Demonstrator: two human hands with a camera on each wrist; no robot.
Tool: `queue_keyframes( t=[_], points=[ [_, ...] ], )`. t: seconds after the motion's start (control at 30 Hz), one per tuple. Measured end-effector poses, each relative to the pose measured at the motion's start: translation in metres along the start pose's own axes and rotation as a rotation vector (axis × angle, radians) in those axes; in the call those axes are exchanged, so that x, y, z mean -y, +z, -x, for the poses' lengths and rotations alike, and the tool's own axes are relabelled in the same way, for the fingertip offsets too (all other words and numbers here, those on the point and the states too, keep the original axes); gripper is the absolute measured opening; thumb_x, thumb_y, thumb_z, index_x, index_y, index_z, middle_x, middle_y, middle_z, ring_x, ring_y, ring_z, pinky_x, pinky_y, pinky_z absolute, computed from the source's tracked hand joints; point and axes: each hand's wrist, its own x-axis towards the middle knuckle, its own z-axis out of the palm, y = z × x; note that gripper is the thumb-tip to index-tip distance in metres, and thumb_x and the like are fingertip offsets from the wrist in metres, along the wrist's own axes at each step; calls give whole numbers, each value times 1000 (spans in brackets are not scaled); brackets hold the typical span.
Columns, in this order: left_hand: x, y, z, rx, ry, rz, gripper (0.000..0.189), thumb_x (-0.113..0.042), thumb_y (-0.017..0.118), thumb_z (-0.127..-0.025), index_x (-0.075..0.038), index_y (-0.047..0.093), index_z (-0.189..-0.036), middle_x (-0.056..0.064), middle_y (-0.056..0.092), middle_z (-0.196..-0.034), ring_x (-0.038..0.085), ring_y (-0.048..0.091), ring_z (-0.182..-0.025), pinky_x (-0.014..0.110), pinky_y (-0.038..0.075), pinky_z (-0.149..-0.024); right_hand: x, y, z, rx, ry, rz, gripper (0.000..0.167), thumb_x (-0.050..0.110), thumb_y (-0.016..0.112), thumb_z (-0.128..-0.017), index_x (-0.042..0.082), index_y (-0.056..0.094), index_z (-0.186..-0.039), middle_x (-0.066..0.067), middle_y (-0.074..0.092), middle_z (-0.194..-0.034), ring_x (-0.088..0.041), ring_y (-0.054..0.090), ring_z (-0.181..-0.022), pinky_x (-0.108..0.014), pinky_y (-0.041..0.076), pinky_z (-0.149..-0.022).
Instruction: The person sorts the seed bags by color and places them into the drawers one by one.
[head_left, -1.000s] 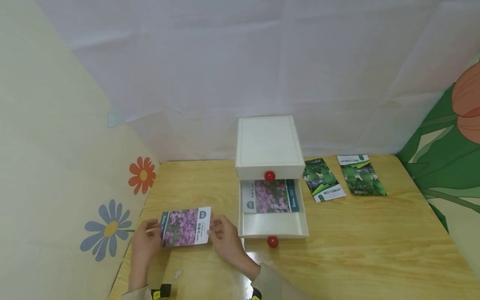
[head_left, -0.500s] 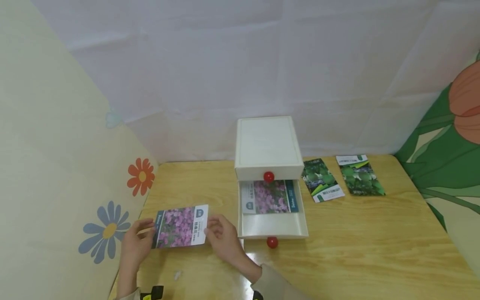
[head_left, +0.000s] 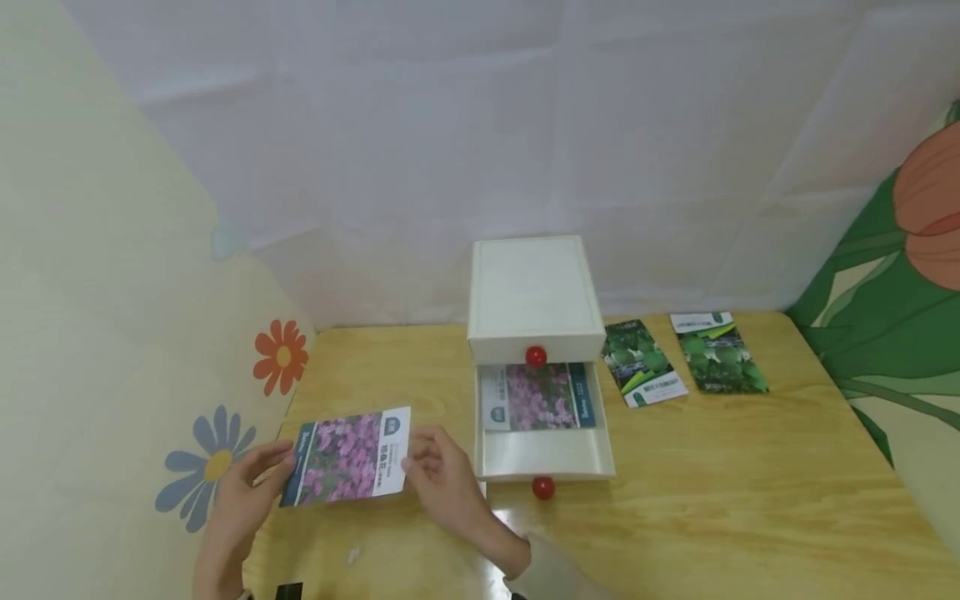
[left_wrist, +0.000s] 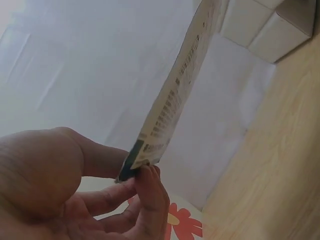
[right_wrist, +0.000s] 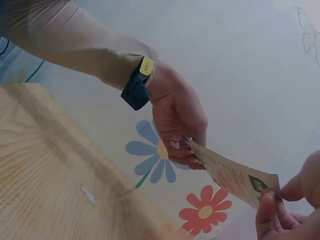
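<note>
Between my two hands a flower seed packet (head_left: pixel 347 457) with a pink blossom picture is held up above the table. My left hand (head_left: pixel 249 492) pinches its dark blue end; in the left wrist view the thumb and fingertips grip that corner (left_wrist: pixel 131 162). My right hand (head_left: pixel 444 479) pinches the white end between thumb and fingers, as the right wrist view also shows. The printed back of the packet (right_wrist: pixel 232 175) faces the wrist cameras. To the right, a similar pink packet (head_left: pixel 542 396) lies in the pulled-out lower drawer (head_left: pixel 551 454) of a white box.
The white two-drawer box (head_left: pixel 536 287) has red knobs, and its upper drawer is closed. Two green-leaf seed packets (head_left: pixel 643 362) (head_left: pixel 720 352) lie right of it. A small white scrap (head_left: pixel 353 555) sits on the wooden table (head_left: pixel 712 492) near the front. Cloth walls stand behind and beside.
The packet has been raised a little and shifted left, its left end now lower and tilted. My left hand has moved left and down with it; the drawer stays out.
</note>
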Motion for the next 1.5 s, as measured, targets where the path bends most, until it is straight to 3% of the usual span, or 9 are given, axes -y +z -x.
queue_keyframes(
  t=[0.03,0.1,0.27,0.4,0.6,0.8,1.03,1.27,1.5],
  points=[
    [2,-2,1,14,-11,24,51,-29,66,-108,2,56,-148,-6,68,-126,-14,59,-101,11,55,-84,2,0,1,4,-5,-5,35,10,66,-103,-1,58,-134,-16,73,-106,-14,74,-96,-22,62,-88],
    [4,-6,3,50,-48,76,56,-35,66,-107,2,56,-148,-14,66,-122,-9,63,-102,13,57,-86,8,-1,4,10,-14,-10,35,9,67,-102,-2,58,-134,-17,73,-105,-16,75,-97,-22,62,-90],
    [4,-9,7,103,-100,222,44,-33,65,-108,-1,64,-138,-17,71,-111,-1,71,-99,13,59,-87,24,-7,11,12,2,-2,37,11,69,-102,1,59,-136,-14,74,-106,-23,76,-102,-22,62,-93],
    [3,-8,10,122,-67,359,18,-24,61,-111,-14,76,-115,-13,75,-102,4,72,-91,18,62,-81,32,-13,15,8,21,9,37,12,71,-101,2,61,-135,-12,75,-105,-22,76,-101,-22,62,-92],
    [-1,-3,12,142,17,452,22,-15,58,-111,-18,79,-104,-7,75,-100,7,72,-87,21,63,-77,33,-23,16,6,0,20,37,9,72,-100,0,62,-134,-13,75,-102,-16,75,-94,-24,64,-89],
    [-10,7,15,177,45,467,24,-11,56,-111,-15,78,-103,-4,77,-92,9,74,-82,24,63,-75,35,-37,19,-17,-28,56,36,5,73,-97,1,64,-131,-11,75,-100,-13,73,-89,-27,66,-87],
    [-25,16,19,173,50,401,18,-12,58,-111,-8,75,-107,-2,77,-94,12,76,-85,24,64,-78,39,-53,24,-35,-12,60,36,4,74,-96,0,64,-130,-11,75,-99,-15,73,-90,-28,66,-88],
    [-36,31,16,262,180,415,19,-7,57,-110,-4,76,-108,-3,77,-92,11,74,-81,26,64,-73,37,-75,29,-54,-75,75,36,0,73,-95,-2,64,-130,-16,75,-97,-13,73,-87,-30,67,-85],
    [-44,45,18,300,215,390,16,-7,60,-108,3,73,-108,-3,76,-88,11,71,-75,26,62,-67,38,-94,37,-69,-65,81,36,-2,73,-94,-2,65,-130,-16,75,-97,-13,74,-89,-30,66,-87]
  ],
)
